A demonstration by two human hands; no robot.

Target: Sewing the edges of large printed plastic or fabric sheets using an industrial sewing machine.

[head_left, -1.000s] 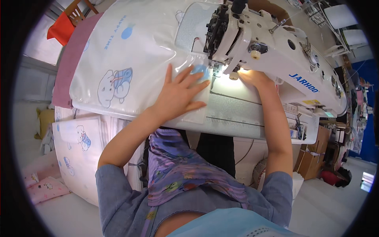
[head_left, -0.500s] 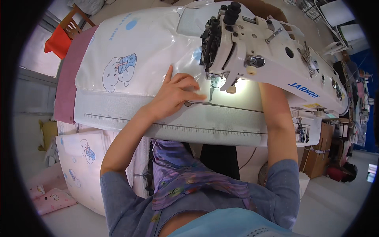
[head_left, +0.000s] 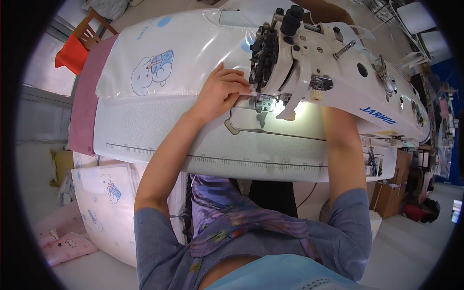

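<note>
A glossy white sheet printed with blue bears lies across the bed of a white sewing machine. My left hand is at the sheet's near edge, just left of the lit presser foot. Its fingers are bent and closed on that edge, with the thumb tucked low. My right forearm reaches under the machine's arm, which hides the right hand and anything it holds.
A ruler scale runs along the front of the grey machine bed. A mauve cloth strip covers its left end. More bear-printed sheeting hangs below on the left. Cardboard boxes stand at the right, behind a small tool tray.
The sheet's near edge has shifted away from me, baring more of the machine bed. My left hand has moved farther and its fingers have drawn in. My right arm remains under the machine.
</note>
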